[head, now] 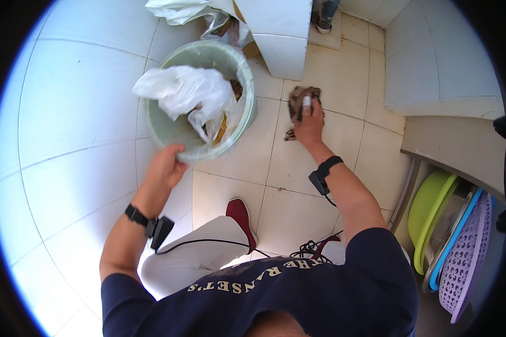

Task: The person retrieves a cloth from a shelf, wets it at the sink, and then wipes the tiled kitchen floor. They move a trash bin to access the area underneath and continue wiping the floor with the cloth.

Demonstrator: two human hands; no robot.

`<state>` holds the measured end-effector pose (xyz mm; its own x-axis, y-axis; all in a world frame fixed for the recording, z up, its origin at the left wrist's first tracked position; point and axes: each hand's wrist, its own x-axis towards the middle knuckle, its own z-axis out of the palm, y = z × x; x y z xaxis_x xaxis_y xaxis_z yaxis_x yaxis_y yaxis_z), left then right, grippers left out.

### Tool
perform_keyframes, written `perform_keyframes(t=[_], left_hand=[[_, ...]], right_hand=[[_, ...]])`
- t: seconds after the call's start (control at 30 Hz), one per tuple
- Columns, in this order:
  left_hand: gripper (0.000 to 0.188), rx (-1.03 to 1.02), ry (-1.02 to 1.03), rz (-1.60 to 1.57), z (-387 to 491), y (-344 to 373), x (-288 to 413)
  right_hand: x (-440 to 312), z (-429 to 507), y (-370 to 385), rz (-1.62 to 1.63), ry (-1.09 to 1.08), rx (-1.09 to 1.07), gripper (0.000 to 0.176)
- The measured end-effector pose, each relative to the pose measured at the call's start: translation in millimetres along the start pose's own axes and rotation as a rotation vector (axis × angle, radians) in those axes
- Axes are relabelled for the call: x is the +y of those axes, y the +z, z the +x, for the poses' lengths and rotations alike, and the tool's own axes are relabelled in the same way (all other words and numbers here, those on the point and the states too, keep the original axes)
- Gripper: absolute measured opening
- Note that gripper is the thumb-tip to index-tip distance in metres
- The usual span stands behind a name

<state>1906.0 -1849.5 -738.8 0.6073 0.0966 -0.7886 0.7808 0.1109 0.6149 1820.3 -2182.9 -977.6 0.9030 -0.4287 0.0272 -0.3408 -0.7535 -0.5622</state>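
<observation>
My left hand (167, 165) grips the near rim of a pale green waste bin (156, 126), thumb over the edge. The bin has a clear plastic liner, and a crumpled white plastic bag (194, 90) lies in its mouth, partly hanging over the left rim. Brown and yellowish scraps (222, 128) show beneath the bag. Farther right, my right hand (311, 124) presses a brown patterned cloth (302, 99) on the tiled floor (295, 160). A white wrapping covers one of its fingers. How the fingers sit on the cloth is partly hidden.
A white-tiled pillar (280, 46) stands behind the bin, with plastic bags (185, 12) beside it. At right, a shelf holds a green basin (430, 215) and a purple plastic colander (466, 252). A crumb (281, 189) lies on the floor. Cables run from both wrist straps.
</observation>
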Motion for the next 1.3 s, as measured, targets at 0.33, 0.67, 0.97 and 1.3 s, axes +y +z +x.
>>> perform_keyframes(t=[0.33, 0.67, 0.97, 1.3], left_hand=[[0.046, 0.019, -0.109, 0.097, -19.5, -21.3, 15.6], [0.053, 0.079, -0.088, 0.115, -54.5, -34.8, 15.4], [0.053, 0.192, -0.095, 0.049, -69.0, -46.3, -3.6], [0.057, 0.171, 0.016, 0.01, -62.6, -46.7, 0.8]], right_hand=[[-26.5, 67.9, 75.4, 0.099, -0.144, 0.028, 0.043], [-67.2, 166.5, 206.8, 0.054, -0.329, -0.315, 0.051], [-66.5, 197.1, 217.4, -0.062, -0.332, -0.155, 0.051], [-93.9, 91.7, 205.7, 0.115, -0.758, -0.731, 0.013]])
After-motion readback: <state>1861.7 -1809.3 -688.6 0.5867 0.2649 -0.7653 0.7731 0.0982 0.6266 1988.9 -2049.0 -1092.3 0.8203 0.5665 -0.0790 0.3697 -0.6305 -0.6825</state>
